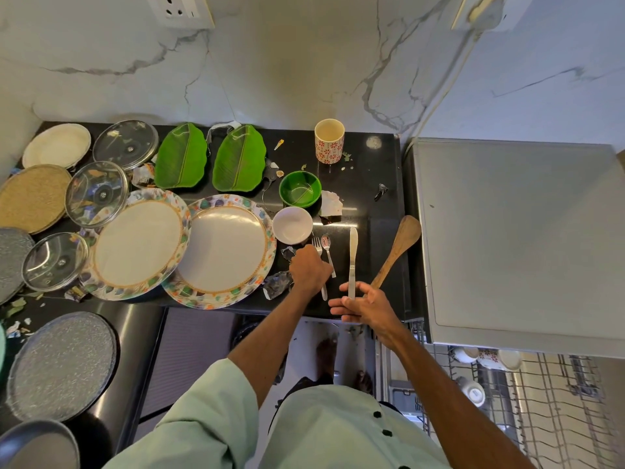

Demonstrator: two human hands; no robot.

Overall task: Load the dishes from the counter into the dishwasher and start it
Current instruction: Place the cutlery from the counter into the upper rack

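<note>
Knife (352, 252), gripped by the right hand (367, 304): smooth polished metal. Spatula (402, 242), alongside in that grip: matt bare wood. Fork (317, 245), gripped by the left hand (309, 270), and spoon (327, 252) beside it: shiny metal. Counter (372, 204) beneath both grips: glossy black stone.

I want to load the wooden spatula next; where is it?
In the head view, the wooden spatula lies at the counter's right edge, just right of the knife.
</note>
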